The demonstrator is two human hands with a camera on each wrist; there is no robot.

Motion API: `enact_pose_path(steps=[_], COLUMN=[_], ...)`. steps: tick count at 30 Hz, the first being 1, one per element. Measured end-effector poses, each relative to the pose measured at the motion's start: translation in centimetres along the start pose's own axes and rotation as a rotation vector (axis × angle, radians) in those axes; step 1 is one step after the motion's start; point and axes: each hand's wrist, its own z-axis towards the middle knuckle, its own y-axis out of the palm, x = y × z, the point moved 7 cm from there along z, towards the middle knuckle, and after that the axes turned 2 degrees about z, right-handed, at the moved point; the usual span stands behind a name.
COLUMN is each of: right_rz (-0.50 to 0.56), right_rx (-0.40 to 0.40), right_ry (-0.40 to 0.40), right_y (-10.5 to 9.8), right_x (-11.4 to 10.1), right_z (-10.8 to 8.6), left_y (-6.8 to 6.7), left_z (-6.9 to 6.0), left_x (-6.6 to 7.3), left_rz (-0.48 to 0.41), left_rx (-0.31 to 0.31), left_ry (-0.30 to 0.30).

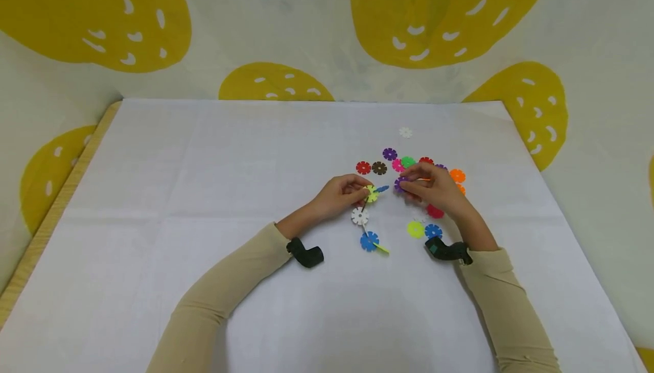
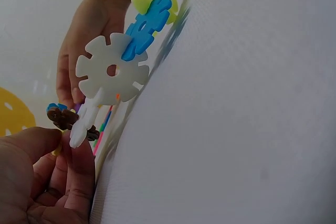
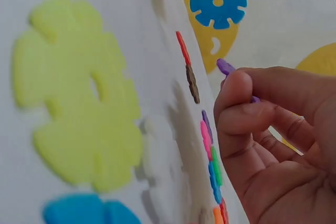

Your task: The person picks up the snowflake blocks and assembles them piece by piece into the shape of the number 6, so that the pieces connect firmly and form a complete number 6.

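My left hand (image 1: 337, 197) pinches a yellow notched disc (image 1: 371, 193) of a linked chain between thumb and fingers. From that disc a blue disc (image 3: 223, 3) sticks out to the right. Below hang a brown disc (image 2: 62, 118), a white disc (image 1: 360, 216), a second white one seen edge-on, a lower blue disc (image 1: 369, 241) and a yellow disc (image 1: 382, 249) at the bottom. A purple disc (image 1: 400, 184) is pinched in my right hand (image 1: 439, 190), a small gap away from the chain's blue end. Fingers cover part of the purple disc.
Loose discs lie on the white-covered table (image 1: 204, 163) around my right hand: a red disc (image 1: 363, 167), a dark brown disc (image 1: 379, 168), a yellow disc (image 1: 415, 229), a blue disc (image 1: 433, 231) and an orange disc (image 1: 457, 175). A white disc (image 1: 406, 132) lies farther back.
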Motion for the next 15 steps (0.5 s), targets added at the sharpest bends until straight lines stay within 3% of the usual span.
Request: enact_pose_path(steps=[15], right_rz=[0.216], right_rx=[-0.017], right_ry=[-0.022], right_y=[1.1], right_x=[0.3], right_z=[0.2], left_y=[0.0], left_z=[0.1], left_x=[-0.1], left_rz=[0.017], left_rx=[0.004], left_ry=[-0.004])
